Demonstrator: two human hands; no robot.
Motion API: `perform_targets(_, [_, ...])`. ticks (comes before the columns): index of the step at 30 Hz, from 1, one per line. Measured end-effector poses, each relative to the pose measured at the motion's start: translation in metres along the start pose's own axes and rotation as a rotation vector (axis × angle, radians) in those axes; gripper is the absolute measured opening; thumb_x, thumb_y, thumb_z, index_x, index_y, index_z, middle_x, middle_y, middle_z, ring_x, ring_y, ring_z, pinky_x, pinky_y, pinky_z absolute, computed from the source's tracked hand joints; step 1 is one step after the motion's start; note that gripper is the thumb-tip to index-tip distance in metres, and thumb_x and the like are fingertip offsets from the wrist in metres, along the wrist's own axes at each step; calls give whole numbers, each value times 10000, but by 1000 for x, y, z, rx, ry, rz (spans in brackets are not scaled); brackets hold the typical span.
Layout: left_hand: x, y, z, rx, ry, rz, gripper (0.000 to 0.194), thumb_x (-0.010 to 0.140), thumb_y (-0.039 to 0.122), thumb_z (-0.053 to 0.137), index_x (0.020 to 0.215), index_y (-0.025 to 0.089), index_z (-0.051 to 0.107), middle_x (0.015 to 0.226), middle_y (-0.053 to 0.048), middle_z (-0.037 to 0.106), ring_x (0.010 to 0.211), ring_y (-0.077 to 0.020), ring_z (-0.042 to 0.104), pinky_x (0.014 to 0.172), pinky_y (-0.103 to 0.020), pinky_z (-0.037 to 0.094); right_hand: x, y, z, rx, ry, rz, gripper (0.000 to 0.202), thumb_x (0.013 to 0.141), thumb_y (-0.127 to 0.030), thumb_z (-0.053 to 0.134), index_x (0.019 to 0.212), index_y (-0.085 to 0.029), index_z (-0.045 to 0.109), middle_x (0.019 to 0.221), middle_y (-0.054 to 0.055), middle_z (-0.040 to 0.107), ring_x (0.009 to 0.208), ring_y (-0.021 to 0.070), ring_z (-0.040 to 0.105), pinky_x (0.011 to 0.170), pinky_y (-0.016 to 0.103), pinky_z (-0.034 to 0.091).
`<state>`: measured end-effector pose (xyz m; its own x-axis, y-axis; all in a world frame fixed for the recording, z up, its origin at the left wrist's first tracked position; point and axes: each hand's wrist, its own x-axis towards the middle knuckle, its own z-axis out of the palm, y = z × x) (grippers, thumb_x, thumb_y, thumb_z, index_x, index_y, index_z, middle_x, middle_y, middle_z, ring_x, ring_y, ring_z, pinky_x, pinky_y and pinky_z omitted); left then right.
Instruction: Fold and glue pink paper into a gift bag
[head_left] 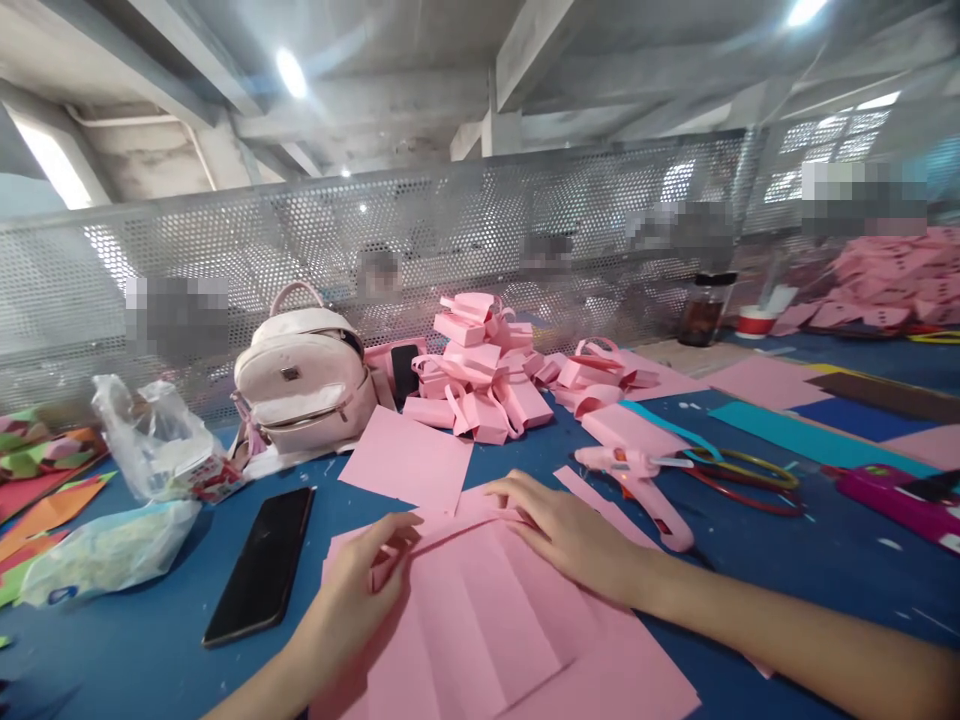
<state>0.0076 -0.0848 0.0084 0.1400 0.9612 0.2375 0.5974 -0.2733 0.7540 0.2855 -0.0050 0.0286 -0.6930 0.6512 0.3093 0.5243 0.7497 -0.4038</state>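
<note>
A creased sheet of pink paper (pixel 480 610) lies in front of me on top of other pink sheets, with several fold lines running down it. Its far edge is turned up in a narrow fold. My left hand (pixel 369 565) grips the left end of that fold with fingers curled. At the right end, my right hand (pixel 544 520) has its fingers bent over the fold, pressing the paper. Just beyond my hands is a flat pink square sheet (pixel 409 458). To the right of my right hand lies a pink glue gun (pixel 637 485).
A black phone (pixel 261 565) and plastic bags (pixel 112 555) lie at left. Behind stand a pale backpack (pixel 304 380) and a heap of folded pink paper bags (pixel 487 375). Scissors (pixel 742 475), coloured sheets (pixel 814 440), a magenta tool (pixel 896 500) and a dark jar (pixel 705 310) are at right, before a perforated metal screen (pixel 450 220).
</note>
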Motion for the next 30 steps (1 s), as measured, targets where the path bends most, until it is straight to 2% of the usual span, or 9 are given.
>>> perform_targets(5, [3,-18,-2,-137,84,-68,261,828,199,542,1068,206,646,1014,-64,753,987,-211,715,861,-273,536,0,10,6,-288,15,-286,411,962,-56,380,1281,-221,579,1158,68,706,950,191,696,802,303,542])
perform_targets(9, [1,-19,-1,-205,62,-118,234,861,289,587,1065,189,643,911,-53,761,842,-192,716,705,-227,525,-1,11,9,-371,59,-332,392,974,-80,378,1267,-178,621,1090,102,737,902,218,707,751,326,539])
perform_targets(12, [-1,-14,-5,-249,52,-137,258,861,323,618,1073,180,648,783,-31,744,731,-176,690,640,-222,500,-1,11,9,-371,34,-292,365,1008,-143,374,1240,-188,653,1075,99,747,849,214,705,710,315,504])
perform_targets(15, [-2,-9,-8,-333,38,-134,278,845,337,655,1077,184,653,881,-57,757,836,-200,710,720,-254,530,-1,10,6,-279,0,-237,334,1031,-233,392,1146,-219,706,1041,79,751,825,200,690,700,300,458])
perform_targets(18, [-1,-7,-9,-421,28,-139,300,811,339,713,1061,182,654,981,-82,749,941,-218,707,831,-296,538,0,6,3,1,-14,-95,307,1027,-307,430,1011,-216,723,1016,61,739,880,204,661,751,300,431])
perform_targets(20, [0,-8,-9,-490,27,-158,347,761,332,772,1048,173,660,965,-79,744,936,-213,700,850,-301,531,1,3,2,216,13,14,317,1015,-351,450,873,-202,691,918,43,709,853,198,623,757,293,422])
perform_targets(24, [3,-9,-12,-562,61,-218,418,657,339,859,986,147,689,789,-28,709,779,-175,670,751,-261,512,4,2,5,375,53,100,408,998,-437,442,678,-199,530,705,-6,547,701,169,510,673,277,397])
perform_targets(27, [3,-10,-16,-566,94,-250,404,663,380,859,949,142,702,690,13,656,660,-136,620,640,-221,471,5,3,8,441,64,140,425,979,-470,445,648,-203,466,671,-22,476,678,162,465,658,279,379])
perform_targets(30, [4,-10,-19,-596,111,-292,424,658,420,861,939,147,697,676,22,646,614,-130,604,581,-209,446,6,4,8,504,58,170,434,948,-505,467,636,-204,460,658,-23,453,683,167,455,667,283,377])
